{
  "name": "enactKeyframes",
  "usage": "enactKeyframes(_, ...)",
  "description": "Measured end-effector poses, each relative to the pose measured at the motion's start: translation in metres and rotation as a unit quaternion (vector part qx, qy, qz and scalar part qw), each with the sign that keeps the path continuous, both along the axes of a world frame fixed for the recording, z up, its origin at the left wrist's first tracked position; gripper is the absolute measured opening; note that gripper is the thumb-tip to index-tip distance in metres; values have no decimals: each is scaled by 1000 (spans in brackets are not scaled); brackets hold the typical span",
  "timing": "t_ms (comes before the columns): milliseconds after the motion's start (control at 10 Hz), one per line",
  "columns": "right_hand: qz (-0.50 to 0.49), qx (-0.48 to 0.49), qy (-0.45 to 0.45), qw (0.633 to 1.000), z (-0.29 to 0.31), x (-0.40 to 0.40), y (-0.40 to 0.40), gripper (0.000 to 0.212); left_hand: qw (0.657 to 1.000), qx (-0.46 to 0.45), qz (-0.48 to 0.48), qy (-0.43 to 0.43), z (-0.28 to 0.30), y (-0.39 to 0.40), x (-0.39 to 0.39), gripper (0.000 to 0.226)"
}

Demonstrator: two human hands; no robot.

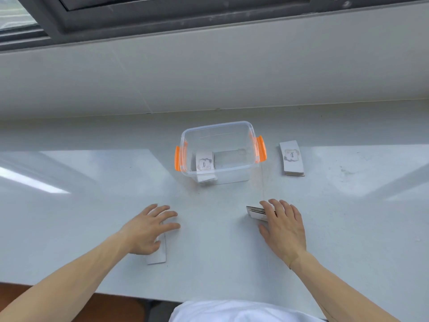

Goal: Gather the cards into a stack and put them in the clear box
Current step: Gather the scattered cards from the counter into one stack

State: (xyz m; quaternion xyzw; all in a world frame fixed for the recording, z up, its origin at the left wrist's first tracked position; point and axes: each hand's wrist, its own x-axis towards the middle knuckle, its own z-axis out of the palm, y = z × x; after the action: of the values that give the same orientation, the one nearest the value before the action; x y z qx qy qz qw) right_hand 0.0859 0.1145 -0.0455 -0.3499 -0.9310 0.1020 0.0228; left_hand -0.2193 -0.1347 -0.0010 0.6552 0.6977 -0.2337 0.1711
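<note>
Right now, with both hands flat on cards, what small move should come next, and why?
Probably slide the left hand with its cards toward the fanned pile under the right hand, merging them; a stack already lies in the clear box.

the word "love" on two card faces

"love" is printed inside a small ornate frame on the top card of the stack in the clear box [204, 164], and again on the top card of the stack on the worktop [291, 155] just right of the box (both words run sideways to the camera); the cards under the hands show no print that can be read.
</note>
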Motion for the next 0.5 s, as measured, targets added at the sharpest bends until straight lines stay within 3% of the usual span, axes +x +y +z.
enactKeyframes(200,-1,-3,1,1000,1,1,-1,54,999,-38,1,-1,-3,-27,-7,67)
enactKeyframes(500,2,-4,-3,1000,1,1,-2,53,999,-23,20,31,-6,-21,-7,49)
